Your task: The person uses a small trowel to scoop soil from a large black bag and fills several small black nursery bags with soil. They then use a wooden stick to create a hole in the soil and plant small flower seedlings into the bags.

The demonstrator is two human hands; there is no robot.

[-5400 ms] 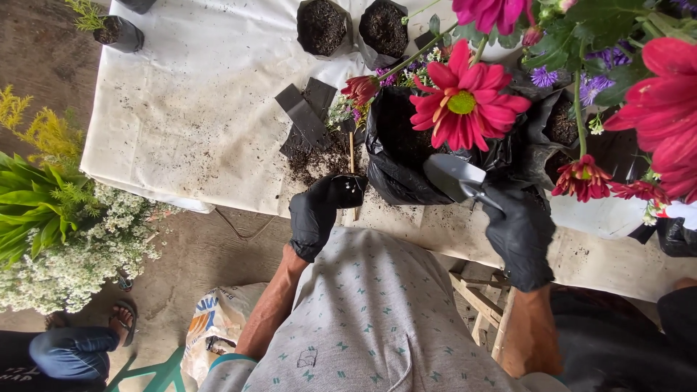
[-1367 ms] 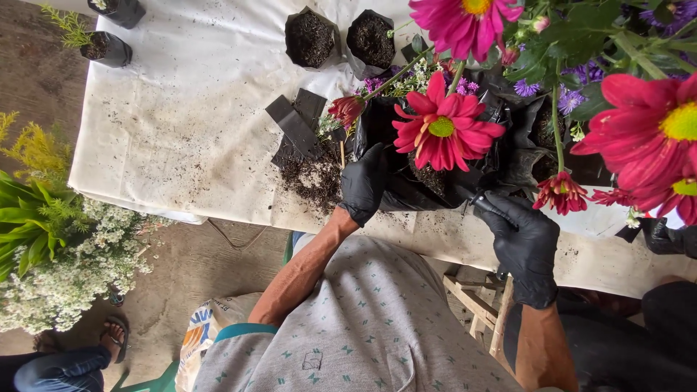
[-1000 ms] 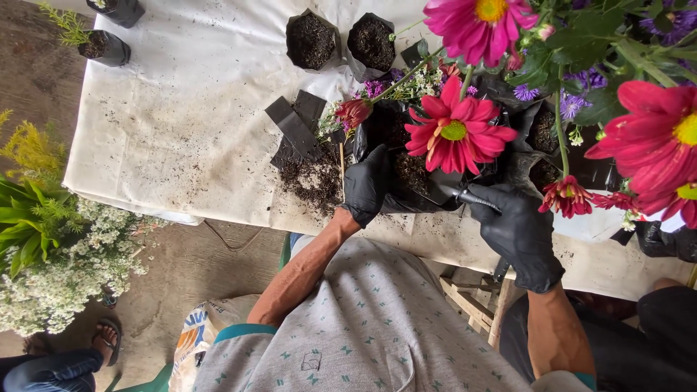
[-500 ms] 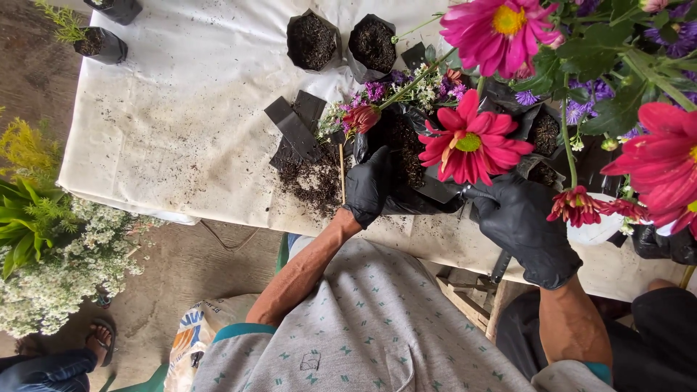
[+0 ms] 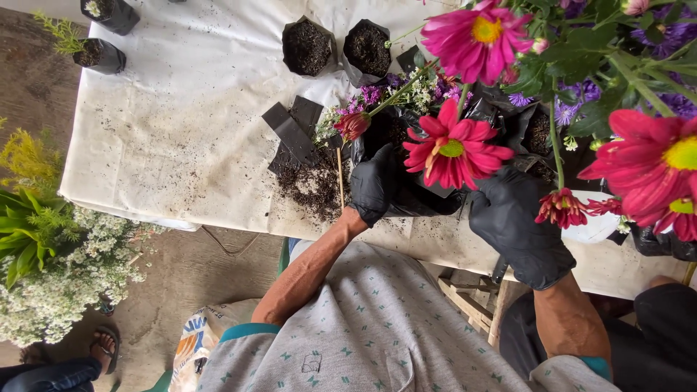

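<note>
Both my hands wear black gloves. My left hand [image 5: 374, 185] grips the left side of a black plastic grow bag [image 5: 425, 199] that stands near the table's front edge. My right hand [image 5: 515, 229] presses against the bag's right side. A red daisy-like flower [image 5: 454, 151] rises from the bag between my hands and hides its top. A thin wooden stake [image 5: 339, 178] stands just left of my left hand.
The table wears a white sheet [image 5: 181, 123]. Spilled soil [image 5: 312, 185] and flat empty black bags [image 5: 294, 131] lie left of my hands. Two soil-filled bags [image 5: 334, 47] stand behind. Pink and red flowers [image 5: 639, 156] crowd the right. White-flowered plants [image 5: 51, 268] stand on the ground at left.
My right hand has moved from a small tool at the bag's rim onto the bag's right side. My left hand has stayed on the bag. The view has shifted slightly.
</note>
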